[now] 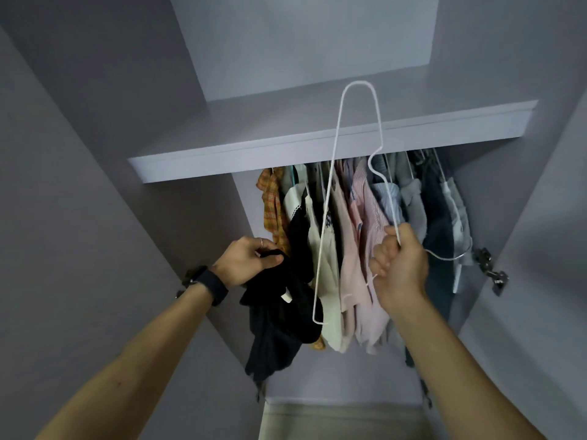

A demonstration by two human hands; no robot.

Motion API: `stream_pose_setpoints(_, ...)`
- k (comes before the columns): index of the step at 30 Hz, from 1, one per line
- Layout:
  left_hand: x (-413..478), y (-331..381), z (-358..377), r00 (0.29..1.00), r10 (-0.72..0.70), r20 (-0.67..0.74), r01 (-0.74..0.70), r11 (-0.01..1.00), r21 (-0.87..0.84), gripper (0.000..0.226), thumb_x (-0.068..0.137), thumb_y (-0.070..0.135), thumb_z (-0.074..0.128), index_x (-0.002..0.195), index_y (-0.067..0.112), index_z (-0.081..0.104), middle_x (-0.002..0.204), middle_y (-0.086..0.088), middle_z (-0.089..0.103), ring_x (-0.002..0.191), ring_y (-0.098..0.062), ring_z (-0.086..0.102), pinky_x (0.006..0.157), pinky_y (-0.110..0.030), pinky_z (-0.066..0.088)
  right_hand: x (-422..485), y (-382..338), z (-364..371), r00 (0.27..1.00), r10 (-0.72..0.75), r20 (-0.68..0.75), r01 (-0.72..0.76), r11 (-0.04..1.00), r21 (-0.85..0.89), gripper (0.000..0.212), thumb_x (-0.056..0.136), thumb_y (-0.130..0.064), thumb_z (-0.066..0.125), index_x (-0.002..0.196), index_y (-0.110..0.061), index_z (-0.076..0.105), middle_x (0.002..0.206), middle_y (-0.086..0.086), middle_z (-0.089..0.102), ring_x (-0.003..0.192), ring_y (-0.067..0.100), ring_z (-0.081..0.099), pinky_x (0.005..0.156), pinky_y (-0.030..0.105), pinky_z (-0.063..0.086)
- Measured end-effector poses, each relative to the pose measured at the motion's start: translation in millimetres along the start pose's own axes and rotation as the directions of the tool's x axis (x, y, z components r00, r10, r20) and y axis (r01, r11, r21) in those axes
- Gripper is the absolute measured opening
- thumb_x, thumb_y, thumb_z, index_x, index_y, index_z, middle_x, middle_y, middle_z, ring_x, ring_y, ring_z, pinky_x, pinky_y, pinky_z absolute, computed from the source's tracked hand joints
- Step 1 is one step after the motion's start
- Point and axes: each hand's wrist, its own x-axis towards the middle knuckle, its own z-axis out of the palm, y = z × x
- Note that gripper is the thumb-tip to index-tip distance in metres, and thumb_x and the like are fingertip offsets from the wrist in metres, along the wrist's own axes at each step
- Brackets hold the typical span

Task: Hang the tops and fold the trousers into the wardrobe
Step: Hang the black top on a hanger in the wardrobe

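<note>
Right hand (400,265) curled tightly round the neck of the white wire hanger (330,171), whose long axis stood steeply on end, one shoulder tip raised before the wardrobe shelf (286,144) and the other low, just beside the black top (279,306). Left hand (244,258) pinched the top's upper edge between thumb and bent fingers, the garment hanging free in front of the hung clothes (352,242). The top lay to the left of the hanger's lower tip, so threading probably called for swinging that tip leftward into the neck opening, which could not be made out.
</note>
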Motion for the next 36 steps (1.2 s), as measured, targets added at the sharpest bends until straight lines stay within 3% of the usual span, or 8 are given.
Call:
stream_pose_setpoints(9,-6,34,-29,0.993,0.111,-0.032,-0.115,0.941,-0.318,0.008,0.090,0.018,0.073,0.095,0.016,0.079,0.098,-0.003,0.077,0.098,-0.024,0.072,0.090,-0.031,0.056,26,35,28,0.985,-0.081,0.153,0.114,0.969,-0.220,0.016,0.064,-0.020,0.057,0.052,-0.013,0.049,0.045,-0.005,0.029,0.039,0.007,0.022,0.038,0.020,0.018)
stream_pose_setpoints(15,-13,37,-58,0.994,0.081,-0.078,-0.110,0.855,-0.507,0.017,0.093,0.017,0.067,0.099,0.003,0.074,0.098,-0.012,0.075,0.092,-0.023,0.070,0.085,-0.030,0.055,59,74,-13,0.961,-0.059,0.271,0.211,0.791,-0.575,0.032,0.063,-0.038,0.062,0.041,-0.022,0.044,0.045,-0.006,0.034,0.044,0.009,0.031,0.047,0.025,0.027)
stream_pose_setpoints(20,-24,11,-70,0.980,0.030,-0.198,-0.118,0.886,-0.449,0.012,0.095,0.017,0.067,0.093,0.012,0.077,0.093,-0.009,0.077,0.086,-0.018,0.072,0.075,-0.021,0.055,73,81,-36,0.955,-0.071,0.287,0.271,0.599,-0.753,0.039,0.064,-0.051,0.058,0.044,-0.020,0.046,0.045,-0.006,0.036,0.045,0.008,0.035,0.051,0.028,0.032)
stream_pose_setpoints(24,-26,-14,-70,0.944,0.013,-0.331,-0.095,0.968,-0.234,0.007,0.093,0.020,0.070,0.096,0.017,0.076,0.093,0.000,0.077,0.092,-0.019,0.072,0.088,-0.033,0.055,83,70,-32,0.936,-0.134,0.326,0.344,0.549,-0.762,0.045,0.079,-0.029,0.067,0.043,-0.018,0.044,0.045,-0.008,0.029,0.044,0.006,0.029,0.051,0.027,0.029)
stream_pose_setpoints(26,-27,-19,-68,0.918,0.020,-0.396,-0.070,0.991,-0.112,0.005,0.092,0.028,0.072,0.095,0.029,0.075,0.091,0.012,0.076,0.091,-0.004,0.070,0.084,-0.019,0.053,87,65,-27,0.926,-0.161,0.342,0.377,0.477,-0.794,0.045,0.084,-0.022,0.069,0.044,-0.015,0.048,0.043,-0.008,0.030,0.042,0.005,0.030,0.051,0.027,0.030)
stream_pose_setpoints(29,-29,-18,-64,0.905,0.073,-0.418,-0.068,0.997,0.026,0.013,0.091,0.030,0.072,0.091,0.043,0.070,0.088,0.027,0.071,0.090,0.011,0.065,0.074,-0.001,0.045,78,59,-12,0.871,-0.091,0.482,0.488,0.266,-0.831,0.032,0.076,-0.035,0.063,0.047,-0.022,0.058,0.037,-0.008,0.034,0.037,0.005,0.037,0.044,0.023,0.032)
stream_pose_setpoints(33,-25,-19,-49,0.902,0.131,-0.412,-0.085,0.988,0.128,0.009,0.095,0.027,0.068,0.099,0.034,0.071,0.093,0.026,0.066,0.089,0.018,0.059,0.075,0.003,0.040,67,43,17,0.813,-0.023,0.581,0.581,0.091,-0.809,0.027,0.067,-0.051,0.054,0.054,-0.028,0.059,0.044,-0.007,0.048,0.043,0.005,0.047,0.047,0.023,0.035)
stream_pose_setpoints(36,-21,-14,-45,0.843,0.177,-0.508,-0.120,0.982,0.143,0.011,0.095,0.026,0.067,0.105,0.025,0.073,0.097,0.019,0.068,0.085,0.014,0.058,0.078,0.004,0.036,61,35,39,0.766,0.038,0.641,0.637,-0.179,-0.750,0.028,0.073,-0.047,0.056,0.056,-0.025,0.060,0.051,-0.005,0.053,0.055,0.013,0.055,0.049,0.023,0.035)
